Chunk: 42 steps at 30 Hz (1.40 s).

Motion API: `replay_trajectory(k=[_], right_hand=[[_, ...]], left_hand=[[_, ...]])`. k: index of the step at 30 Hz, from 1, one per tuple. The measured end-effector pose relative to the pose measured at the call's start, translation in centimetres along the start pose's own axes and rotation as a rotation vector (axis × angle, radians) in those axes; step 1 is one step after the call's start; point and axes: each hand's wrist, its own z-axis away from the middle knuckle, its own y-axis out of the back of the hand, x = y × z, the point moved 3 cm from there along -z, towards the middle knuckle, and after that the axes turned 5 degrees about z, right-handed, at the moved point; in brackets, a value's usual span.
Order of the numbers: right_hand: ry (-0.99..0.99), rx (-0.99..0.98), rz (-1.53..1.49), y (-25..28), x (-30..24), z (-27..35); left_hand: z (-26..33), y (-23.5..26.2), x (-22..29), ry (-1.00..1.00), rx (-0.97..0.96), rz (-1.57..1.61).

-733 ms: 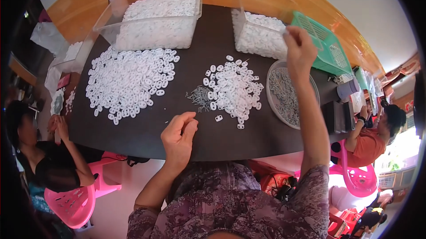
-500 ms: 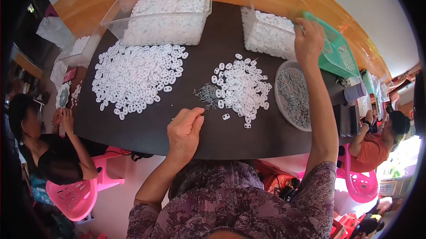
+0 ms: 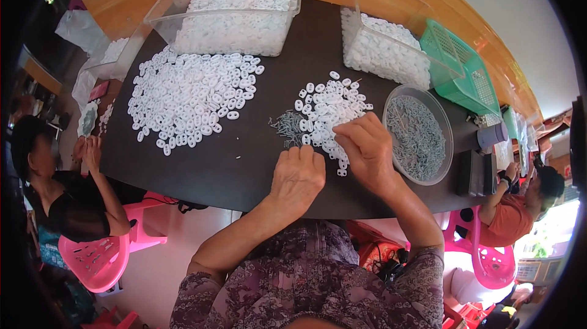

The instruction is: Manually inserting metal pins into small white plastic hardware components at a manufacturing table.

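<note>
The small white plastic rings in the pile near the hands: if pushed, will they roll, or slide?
The small white plastic rings lie flat, so they probably slide rather than roll. They look stiff and light. Loosely heaped, they likely scatter when the right hand pushes.

We saw a dark bench; on it lay a large heap of white rings, a smaller heap, a small pile of grey screws, two clear tubs, a green basket and a round bowl of grey parts.

two clear bins, one green basket, one round bowl
</note>
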Motion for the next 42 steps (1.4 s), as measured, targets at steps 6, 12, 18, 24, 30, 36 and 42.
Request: replay_trajectory(k=[6, 12, 18, 24, 30, 36, 42], right_hand=[[-0.029, -0.037, -0.048, -0.8, -0.9, 1.7], [0.005, -0.101, -0.064, -4.1, -1.6, 2.4], [0.060, -0.131, 0.138, -7.0, -2.5, 1.6], [0.060, -0.119, 0.133, -5.6, -2.7, 1.1], [0.054, -0.153, 0.069, -5.8, -3.0, 1.8], [-0.008, -0.147, 0.107, -5.5, -3.1, 2.1], [0.124, -0.142, 0.213, -6.5, -3.5, 2.0]], left_hand=[[1.3, 0.7, -0.6, 0.080, 0.093, 0.085], [4.1, 3.3, -4.8, 0.641, 0.254, 0.843], [4.5, 3.7, -5.9, 0.698, 0.341, 1.030], [4.9, 3.3, -6.4, 0.698, 0.359, 1.111], [5.1, 3.2, -6.7, 0.682, 0.362, 1.180], [5.2, 3.3, -6.6, 0.668, 0.356, 1.191], [5.3, 3.3, -6.5, 0.666, 0.363, 1.192]])
